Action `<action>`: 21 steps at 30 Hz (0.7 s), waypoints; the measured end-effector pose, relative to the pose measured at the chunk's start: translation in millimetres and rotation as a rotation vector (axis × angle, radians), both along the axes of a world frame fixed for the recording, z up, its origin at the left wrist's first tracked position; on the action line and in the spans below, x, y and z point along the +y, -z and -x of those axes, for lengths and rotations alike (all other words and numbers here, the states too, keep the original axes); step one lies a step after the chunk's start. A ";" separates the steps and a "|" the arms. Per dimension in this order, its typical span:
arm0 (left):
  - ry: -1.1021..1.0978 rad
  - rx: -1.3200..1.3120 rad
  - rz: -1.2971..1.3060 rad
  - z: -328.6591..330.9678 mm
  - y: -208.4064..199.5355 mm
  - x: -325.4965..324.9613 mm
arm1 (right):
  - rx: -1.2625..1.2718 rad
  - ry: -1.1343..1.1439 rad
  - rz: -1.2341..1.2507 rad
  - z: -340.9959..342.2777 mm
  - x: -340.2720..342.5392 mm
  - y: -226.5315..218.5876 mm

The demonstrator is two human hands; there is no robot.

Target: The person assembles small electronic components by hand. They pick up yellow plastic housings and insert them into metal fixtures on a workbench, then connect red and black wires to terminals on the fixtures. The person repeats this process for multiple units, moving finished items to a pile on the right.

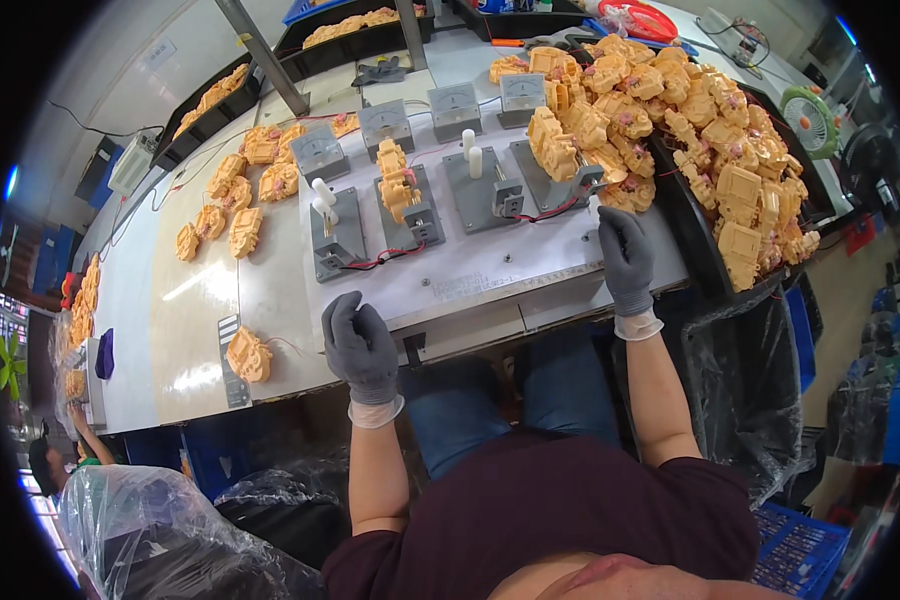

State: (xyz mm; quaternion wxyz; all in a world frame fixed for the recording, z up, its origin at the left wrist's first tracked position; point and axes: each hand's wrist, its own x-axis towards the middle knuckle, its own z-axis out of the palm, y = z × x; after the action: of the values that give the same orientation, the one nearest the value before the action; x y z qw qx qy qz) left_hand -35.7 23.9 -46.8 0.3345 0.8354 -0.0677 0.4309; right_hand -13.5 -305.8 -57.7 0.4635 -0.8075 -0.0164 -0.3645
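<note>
My right hand [627,262], in a grey glove, is closed, its fingertips at a small white handle [595,206] beside the rightmost grey fixture [536,182]. An orange-yellow moulded plastic part [552,144] stands upright on that fixture. A similar part [394,180] sits on the second fixture from the left [408,232]. White posts show bare on the leftmost fixture [339,243] and the third fixture [478,206]. My left hand [362,347], also gloved, rests curled at the table's front edge with nothing visible in it. Behind the fixtures stand several analog meters [385,124].
A black tray [685,215] at the right is heaped with moulded parts [740,200]. Loose parts [245,232] lie on the left of the table, one alone [248,355] near the front edge. Red and black wires [380,262] cross the white board. Metal posts [263,55] rise behind.
</note>
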 end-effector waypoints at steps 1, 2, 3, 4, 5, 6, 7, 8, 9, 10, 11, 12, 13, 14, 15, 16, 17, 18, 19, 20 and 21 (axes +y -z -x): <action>-0.002 0.007 0.008 0.2 0.3 0.0 | 0.001 0.012 0.017 0.6 2.6 -2.4; -0.003 0.015 0.016 0.3 1.0 0.2 | -0.001 0.004 0.045 1.1 3.7 -3.2; -0.001 0.021 0.027 0.1 1.9 -0.5 | -0.005 -0.001 0.076 2.0 3.1 -4.8; 0.016 0.012 0.067 -0.6 4.9 0.3 | -0.009 -0.005 0.107 2.8 2.6 -5.2; 0.034 0.003 0.108 -1.8 9.4 2.1 | -0.010 -0.014 0.100 3.4 2.9 -4.8; 0.051 -0.008 0.149 -2.9 8.8 1.3 | -0.015 -0.023 0.094 2.8 3.6 -4.9; 0.081 0.023 0.262 -2.2 8.6 -4.0 | -0.019 -0.031 0.087 2.5 3.7 -4.8; 0.113 0.055 0.375 0.1 8.8 -14.5 | -0.023 -0.012 0.119 2.0 3.0 -2.4; 0.143 0.086 0.489 2.6 6.2 -26.8 | -0.028 0.005 0.152 1.0 2.1 1.2; 0.256 0.029 0.472 2.9 3.2 -39.6 | -0.035 0.019 0.186 -0.3 2.7 2.0; 0.378 0.071 0.480 8.0 -2.1 -54.3 | -0.041 0.038 0.217 0.1 3.7 1.1; 0.451 -0.012 0.356 6.1 -6.1 -68.3 | -0.049 0.052 0.250 0.3 6.3 -1.5; 0.506 -0.034 0.236 4.3 -11.5 -81.7 | -0.058 0.071 0.285 0.9 6.7 -3.6; 0.565 0.003 0.208 5.1 -19.6 -97.9 | -0.050 0.071 0.279 1.4 6.3 -3.7; 0.632 -0.029 0.188 0.2 -20.3 -112.7 | -0.045 0.071 0.273 1.8 6.0 -3.5; 0.705 -0.004 0.178 -2.7 -23.2 -124.7 | -0.040 0.067 0.265 1.5 6.6 -2.9; 0.774 0.096 0.179 -3.8 -23.7 -133.7 | -0.036 0.062 0.262 1.1 7.3 -2.7; 0.791 0.107 0.175 -8.7 -22.5 -143.9 | -0.032 0.057 0.262 0.7 8.3 -2.9; 0.812 0.119 0.173 -14.8 -23.3 -155.3 | -0.027 0.056 0.264 0.6 7.5 -3.3; 0.830 0.166 0.218 -18.8 -26.5 -164.8 | -0.051 0.049 0.277 -0.2 6.5 -3.4; 0.848 0.215 0.262 -21.8 -31.2 -173.5 | -0.072 0.044 0.289 -0.8 5.4 -2.1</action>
State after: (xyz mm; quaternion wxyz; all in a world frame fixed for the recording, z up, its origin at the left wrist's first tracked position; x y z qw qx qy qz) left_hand -14.0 -149.5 -15.6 0.5894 0.7245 -0.3133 0.1716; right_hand -12.7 -300.5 -55.6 0.3332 -0.8524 -0.0678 -0.3972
